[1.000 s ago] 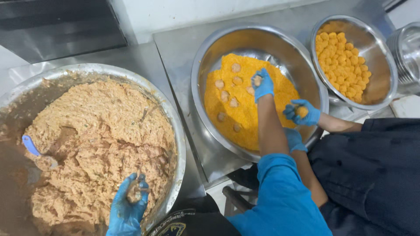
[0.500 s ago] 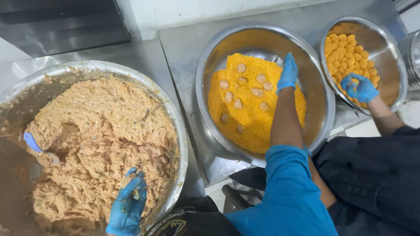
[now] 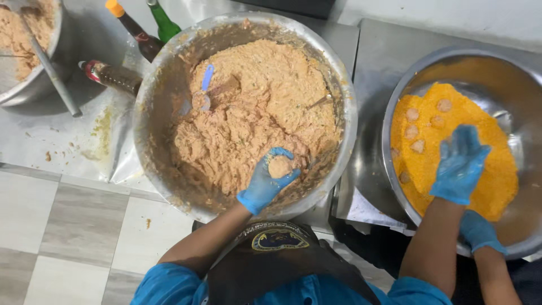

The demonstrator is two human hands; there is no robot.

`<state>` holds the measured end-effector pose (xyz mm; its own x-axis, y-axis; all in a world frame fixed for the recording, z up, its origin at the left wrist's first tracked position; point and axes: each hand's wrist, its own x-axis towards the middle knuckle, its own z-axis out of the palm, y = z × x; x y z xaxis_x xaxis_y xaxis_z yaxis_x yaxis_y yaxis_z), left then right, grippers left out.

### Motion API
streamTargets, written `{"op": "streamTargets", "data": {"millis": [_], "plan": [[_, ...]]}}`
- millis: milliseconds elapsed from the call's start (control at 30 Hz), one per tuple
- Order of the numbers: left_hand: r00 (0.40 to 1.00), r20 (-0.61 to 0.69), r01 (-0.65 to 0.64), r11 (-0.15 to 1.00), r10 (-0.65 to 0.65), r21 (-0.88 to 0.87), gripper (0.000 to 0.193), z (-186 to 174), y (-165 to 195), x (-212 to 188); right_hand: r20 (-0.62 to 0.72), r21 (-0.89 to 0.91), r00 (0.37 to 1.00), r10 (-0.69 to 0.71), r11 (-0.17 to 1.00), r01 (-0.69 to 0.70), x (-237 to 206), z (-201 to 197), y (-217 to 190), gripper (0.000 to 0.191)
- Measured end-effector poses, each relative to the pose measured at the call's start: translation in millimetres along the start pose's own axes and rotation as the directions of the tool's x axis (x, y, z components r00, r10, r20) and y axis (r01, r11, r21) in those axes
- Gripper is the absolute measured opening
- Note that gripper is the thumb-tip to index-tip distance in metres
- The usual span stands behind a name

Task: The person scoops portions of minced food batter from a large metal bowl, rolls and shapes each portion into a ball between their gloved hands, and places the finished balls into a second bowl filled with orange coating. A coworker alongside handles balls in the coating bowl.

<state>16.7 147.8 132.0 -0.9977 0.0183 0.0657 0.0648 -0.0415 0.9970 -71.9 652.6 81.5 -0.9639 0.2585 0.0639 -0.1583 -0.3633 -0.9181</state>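
My left hand (image 3: pixel 265 181), in a blue glove, is cupped around a small ball of the beige mixture (image 3: pixel 279 166) at the near side of a large steel bowl (image 3: pixel 345 96). The bowl is full of the same paste (image 3: pixel 248 113), and a blue-handled spoon (image 3: pixel 204 85) is stuck into it. My right hand (image 3: pixel 460 164), also gloved, lies palm down with fingers apart over orange crumbs (image 3: pixel 499 181) in a second steel bowl (image 3: pixel 389 186). Several pale balls (image 3: pixel 418 133) rest in the crumbs just left of that hand.
Another person's gloved hand (image 3: pixel 480 232) rests at the crumb bowl's near rim. A brown bottle with an orange cap (image 3: pixel 132 28), a green bottle (image 3: pixel 164 20) and a lying bottle (image 3: pixel 110 76) stand behind the big bowl. A third bowl (image 3: pixel 22 85) with a ladle handle (image 3: pixel 51 68) is far left; tiled floor (image 3: pixel 73 226) lies below.
The view has swung left; the bowl of coated balls is out of sight. My left hand now holds a formed ball. My right hand has come nearer over the crumbs.
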Motion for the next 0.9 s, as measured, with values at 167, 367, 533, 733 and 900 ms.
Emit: {"op": "streamTargets", "data": {"millis": [167,367,533,733,900], "plan": [[0.998,0.049,-0.034,0.993,0.039,-0.109,0.026,-37,1,-18,0.071,0.018,0.997,0.012,1.000,-0.013,-54,73,7,0.072],[0.995,0.074,-0.055,0.993,0.062,-0.100,0.024,-85,-17,-33,0.200,0.054,0.980,0.011,0.998,-0.023,-102,168,7,0.076],[0.984,0.151,0.082,0.995,-0.091,0.062,0.031,-118,-46,-40,0.259,0.072,0.964,0.060,0.994,-0.081,-139,243,40,0.077],[0.807,0.343,0.510,0.860,-0.481,0.008,0.024,-132,-86,-38,0.463,0.014,0.808,0.364,0.909,-0.418,-186,331,146,0.084],[0.546,0.565,0.821,0.531,-0.619,-0.210,0.020,-126,-97,-40,0.531,0.117,0.560,0.636,0.600,-0.791,-216,372,229,0.095]]}}
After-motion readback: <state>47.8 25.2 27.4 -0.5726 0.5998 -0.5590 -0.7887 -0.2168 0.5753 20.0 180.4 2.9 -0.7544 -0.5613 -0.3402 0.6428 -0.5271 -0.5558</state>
